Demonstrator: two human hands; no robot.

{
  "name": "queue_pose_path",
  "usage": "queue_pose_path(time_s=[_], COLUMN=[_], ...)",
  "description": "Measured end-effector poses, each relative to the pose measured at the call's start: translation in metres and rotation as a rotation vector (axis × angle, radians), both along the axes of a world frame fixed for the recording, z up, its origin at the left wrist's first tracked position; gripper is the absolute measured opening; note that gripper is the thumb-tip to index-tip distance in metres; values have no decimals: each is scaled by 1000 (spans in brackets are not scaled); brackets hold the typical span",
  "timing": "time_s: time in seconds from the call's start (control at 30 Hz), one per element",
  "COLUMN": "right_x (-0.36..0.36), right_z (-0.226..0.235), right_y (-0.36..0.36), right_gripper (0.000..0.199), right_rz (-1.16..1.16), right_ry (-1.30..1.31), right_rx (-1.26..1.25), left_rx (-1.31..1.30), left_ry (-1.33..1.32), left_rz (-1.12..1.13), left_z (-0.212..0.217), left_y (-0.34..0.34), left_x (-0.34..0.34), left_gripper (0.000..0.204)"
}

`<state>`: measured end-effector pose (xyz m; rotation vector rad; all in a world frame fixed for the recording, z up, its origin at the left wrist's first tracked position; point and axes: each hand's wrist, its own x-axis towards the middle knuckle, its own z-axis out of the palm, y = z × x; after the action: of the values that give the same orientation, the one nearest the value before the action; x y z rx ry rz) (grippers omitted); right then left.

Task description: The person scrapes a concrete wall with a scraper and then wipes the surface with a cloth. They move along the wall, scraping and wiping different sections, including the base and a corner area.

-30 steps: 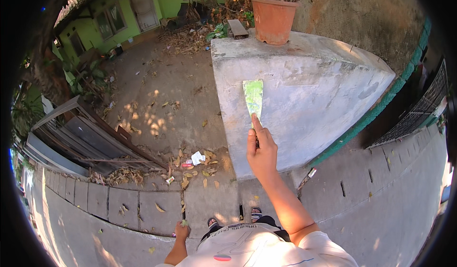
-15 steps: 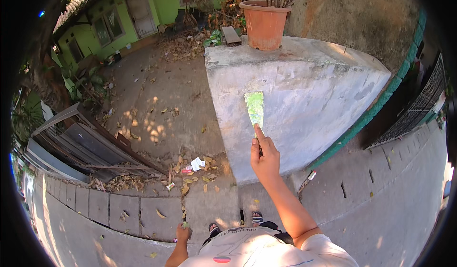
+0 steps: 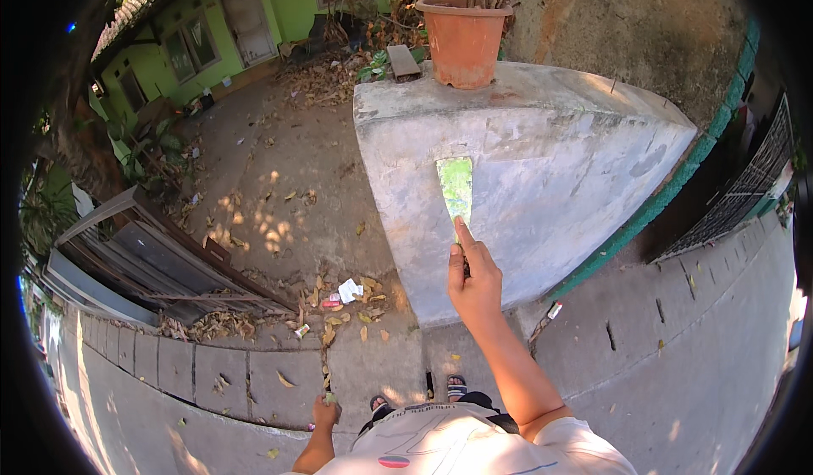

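Note:
My right hand (image 3: pixel 477 282) grips a putty knife (image 3: pixel 457 183) by its handle, the forefinger stretched along toward the blade. The blade is broad, shiny and mirrors green. It points up and away from me, over the upper part of a whitish plastered wall (image 3: pixel 542 196); whether its edge touches the plaster I cannot tell. Down by my side my left hand (image 3: pixel 325 412) is closed, with a small greenish bit showing at its fingers that I cannot make out.
An orange plant pot (image 3: pixel 464 45) stands on the wall's top, a small plank (image 3: pixel 404 63) beside it. At left leans a dark metal gate (image 3: pixel 169 259). Dry leaves and litter (image 3: pixel 349 290) lie near the wall's foot. A green-edged strip (image 3: pixel 677 183) borders the wall's right side.
The putty knife has shifted very slightly upward against the wall. The view has tilted a little, so the pot and wall top sit farther left. My left hand stays low.

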<state>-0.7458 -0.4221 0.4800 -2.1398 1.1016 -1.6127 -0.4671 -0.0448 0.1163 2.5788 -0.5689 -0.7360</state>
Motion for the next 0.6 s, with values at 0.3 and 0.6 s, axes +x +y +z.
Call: queue_pose_path(time_s=[0.3, 0.6], right_x=[-12, -9], right_z=[-5, -21], right_y=[-5, -3], right_gripper=[48, 47], right_rz=[3, 3], right_ry=[29, 95], right_rx=[26, -13], left_rx=[-67, -65], left_ry=[60, 75], left_rz=[24, 21], left_z=[-2, -29], left_y=[-13, -14], left_x=[1, -4], left_gripper=[42, 44])
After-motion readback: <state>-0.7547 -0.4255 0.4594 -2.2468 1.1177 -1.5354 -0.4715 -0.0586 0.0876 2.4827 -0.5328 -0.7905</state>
